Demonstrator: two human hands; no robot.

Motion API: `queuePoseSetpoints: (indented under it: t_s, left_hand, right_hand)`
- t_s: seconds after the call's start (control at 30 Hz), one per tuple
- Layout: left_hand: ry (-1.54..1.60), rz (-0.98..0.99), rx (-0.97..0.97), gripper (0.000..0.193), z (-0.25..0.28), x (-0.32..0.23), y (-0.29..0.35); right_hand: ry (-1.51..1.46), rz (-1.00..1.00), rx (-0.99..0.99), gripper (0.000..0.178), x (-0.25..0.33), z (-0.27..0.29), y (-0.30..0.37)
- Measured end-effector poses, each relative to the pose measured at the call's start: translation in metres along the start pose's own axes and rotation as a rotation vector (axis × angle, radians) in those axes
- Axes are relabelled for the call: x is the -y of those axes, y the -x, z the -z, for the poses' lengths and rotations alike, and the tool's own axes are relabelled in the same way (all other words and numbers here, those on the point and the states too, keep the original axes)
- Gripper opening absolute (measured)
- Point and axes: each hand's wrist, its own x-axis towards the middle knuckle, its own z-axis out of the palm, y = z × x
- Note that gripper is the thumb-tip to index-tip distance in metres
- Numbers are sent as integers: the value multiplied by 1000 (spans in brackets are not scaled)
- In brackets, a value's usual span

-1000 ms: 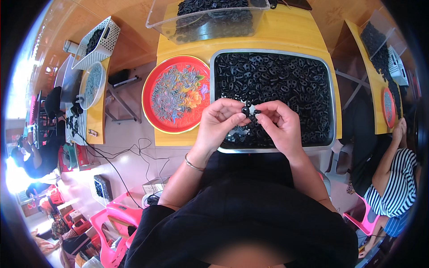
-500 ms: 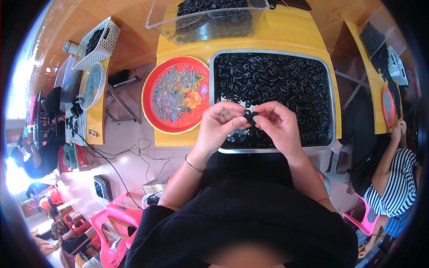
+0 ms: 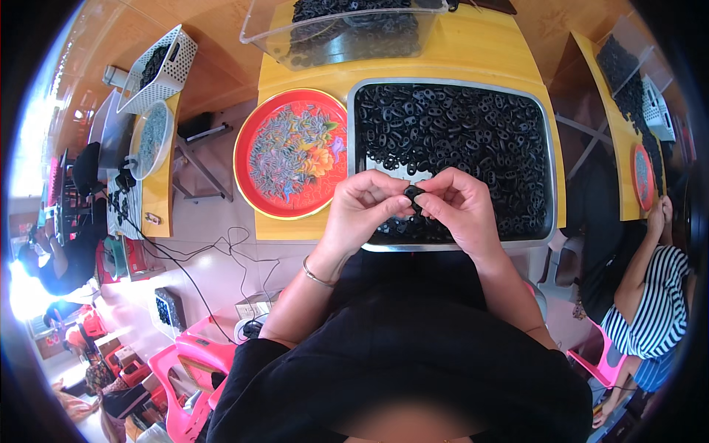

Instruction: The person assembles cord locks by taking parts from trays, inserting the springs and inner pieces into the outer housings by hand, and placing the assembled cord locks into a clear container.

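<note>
Over the near edge of a metal tray (image 3: pixel 452 83), both my hands meet at one small black plastic piece (image 3: pixel 413 193), which looks like a two-hole cord lock part. My left hand (image 3: pixel 367 203) pinches its left side between thumb and fingers. On the other side, my right hand (image 3: pixel 459 203) grips it the same way, thumb in front. Many similar black two-hole pieces (image 3: pixel 473 133) fill the tray, with a bare pale patch near my fingertips. A round red tray (image 3: pixel 255 188) to the left holds a spread of small metal springs (image 3: pixel 284 159).
A clear plastic bin (image 3: pixel 340 48) of black parts stands at the table's back. On the left table are a white perforated basket (image 3: pixel 166 70) and a bowl (image 3: pixel 153 140). At the right, a person in a striped top (image 3: pixel 653 303) works. A pink chair (image 3: pixel 196 362) and cables (image 3: pixel 229 247) lie left.
The black piece has been turned between my fingertips; its hole faced up before and now a solid dark side shows. My hands have barely shifted.
</note>
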Motion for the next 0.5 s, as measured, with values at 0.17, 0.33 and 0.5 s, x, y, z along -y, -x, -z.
queuePoseSetpoints:
  t_s: [0.17, 0.33, 0.5]
  left_hand:
    - [37, 21, -20, 14, -1, -3, 1]
    - [137, 139, 49, 19, 6, -6, -1]
    - [245, 210, 91, 28, 3, -10, -1]
  right_hand:
    - [4, -15, 49, 17, 4, -2, -2]
    - [7, -12, 173, 25, 7, 1, -8]
    - [-49, -33, 282, 27, -4, 4, -8]
